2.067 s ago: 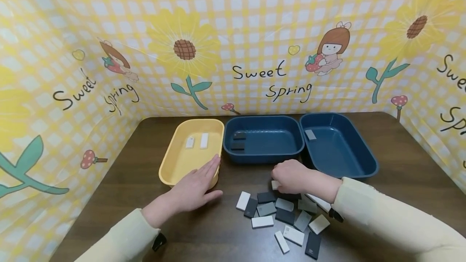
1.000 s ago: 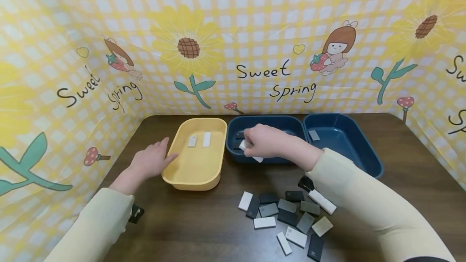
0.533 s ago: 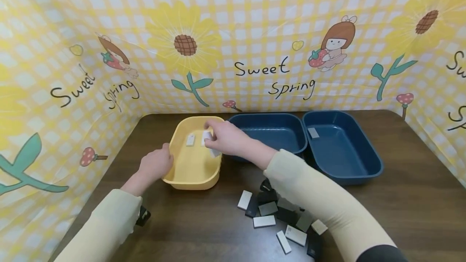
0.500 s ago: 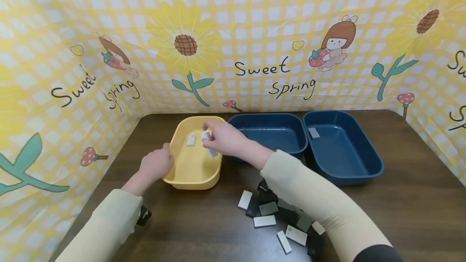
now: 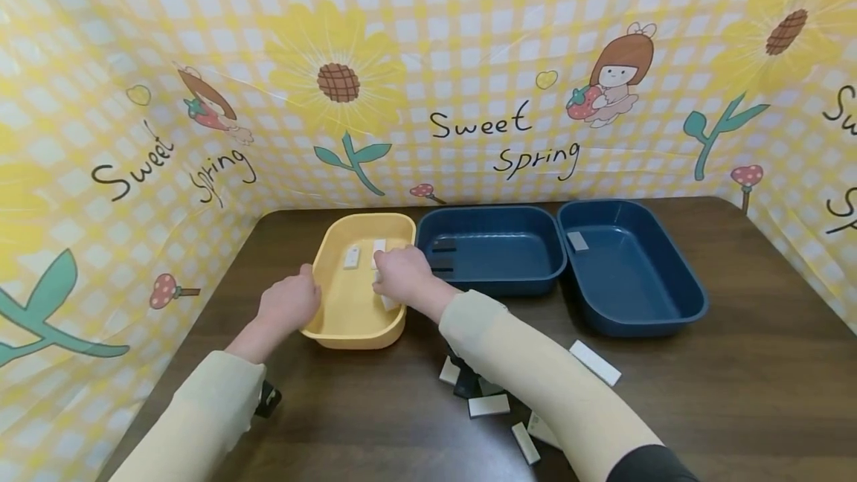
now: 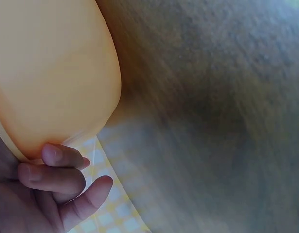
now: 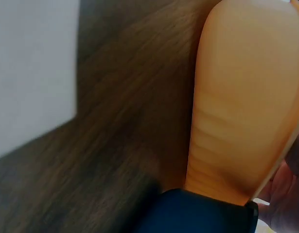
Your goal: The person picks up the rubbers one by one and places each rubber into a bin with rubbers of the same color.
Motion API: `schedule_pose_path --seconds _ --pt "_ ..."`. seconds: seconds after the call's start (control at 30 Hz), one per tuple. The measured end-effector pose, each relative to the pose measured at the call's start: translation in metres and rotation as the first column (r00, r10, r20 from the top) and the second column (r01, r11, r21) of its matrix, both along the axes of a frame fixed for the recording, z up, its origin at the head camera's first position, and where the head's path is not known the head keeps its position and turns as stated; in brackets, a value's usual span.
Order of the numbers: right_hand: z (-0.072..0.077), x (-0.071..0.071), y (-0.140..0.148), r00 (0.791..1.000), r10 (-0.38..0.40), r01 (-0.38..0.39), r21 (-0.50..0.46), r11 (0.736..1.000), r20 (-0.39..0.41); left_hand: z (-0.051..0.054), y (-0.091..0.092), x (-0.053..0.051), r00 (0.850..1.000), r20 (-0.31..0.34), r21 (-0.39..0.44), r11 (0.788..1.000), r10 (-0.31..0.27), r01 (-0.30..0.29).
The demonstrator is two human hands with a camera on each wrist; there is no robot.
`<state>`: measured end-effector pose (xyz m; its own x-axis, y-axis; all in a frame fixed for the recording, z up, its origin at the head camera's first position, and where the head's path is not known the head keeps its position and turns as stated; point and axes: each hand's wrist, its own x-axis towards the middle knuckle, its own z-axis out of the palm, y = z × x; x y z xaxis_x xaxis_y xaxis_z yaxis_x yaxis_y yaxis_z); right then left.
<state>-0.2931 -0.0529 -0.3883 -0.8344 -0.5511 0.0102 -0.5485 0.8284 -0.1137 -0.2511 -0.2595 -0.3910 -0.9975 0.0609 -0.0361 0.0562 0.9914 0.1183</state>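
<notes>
My left hand [image 5: 291, 300] grips the left rim of a yellow plastic tub [image 5: 348, 311]. Its fingers [image 6: 57, 177] curl at the rim in the left wrist view. Inside the tub's right side, my right hand [image 5: 405, 274] pinches a white rectangular block [image 5: 389, 302], partly covered by the fingers. Two other pieces lie in the tub: a small white block [image 5: 351, 257] and a longer white block [image 5: 379, 245], half hidden by the right hand. The right wrist view shows mostly the tub's outer wall [image 7: 246, 97]; the held block is out of sight there.
A middle blue tub [image 5: 509, 285] holds two dark blocks [image 5: 443, 245]. The right blue tub [image 5: 636, 318] has one light grey block [image 5: 577, 241]. Several loose blocks lie on the brown table, partly hidden by the right sleeve [image 5: 535, 363], including a white one [image 5: 489, 406].
From the pile, my right hand has carried the white block left over the middle tub, then lowered it into the yellow tub. My left hand has moved to the yellow tub's left rim and gripped it.
</notes>
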Motion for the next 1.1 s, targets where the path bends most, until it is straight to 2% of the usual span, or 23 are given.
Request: schedule_pose_path --seconds 0.2,0.4,0.53,0.63,0.73,0.9,1.1 --pt "-0.002 -0.007 -0.008 0.999 -0.04 0.041 0.09 0.995 -0.019 -0.001 0.001 -0.003 1.0 -0.014 0.004 1.0 -0.006 0.006" --pt "0.0 -0.005 -0.007 0.996 -0.016 0.028 0.134 0.991 -0.093 -0.002 0.004 -0.005 1.0 -0.015 0.008 1.0 -0.004 0.005" --pt "0.007 0.005 -0.006 0.992 0.056 -0.039 0.15 0.988 -0.11 0.0 0.003 -0.003 1.0 -0.007 -0.003 1.0 0.008 -0.008" --pt "0.009 0.015 -0.008 0.987 0.14 -0.123 0.192 0.974 -0.074 0.0 0.001 -0.002 1.0 -0.008 -0.008 1.0 0.012 -0.012" --pt "0.008 0.024 -0.01 0.983 0.181 -0.171 0.232 0.958 -0.026 0.0 0.0 -0.001 1.0 -0.011 -0.008 1.0 0.008 -0.008" --pt "0.005 0.027 -0.015 0.99 0.14 -0.134 0.265 0.955 -0.003 -0.001 0.0 0.001 1.0 -0.019 -0.009 1.0 0.005 -0.006" --pt "0.003 0.019 -0.017 0.998 0.06 -0.055 0.259 0.964 -0.012 0.001 0.001 0.001 1.0 -0.016 -0.01 1.0 0.0 0.0"
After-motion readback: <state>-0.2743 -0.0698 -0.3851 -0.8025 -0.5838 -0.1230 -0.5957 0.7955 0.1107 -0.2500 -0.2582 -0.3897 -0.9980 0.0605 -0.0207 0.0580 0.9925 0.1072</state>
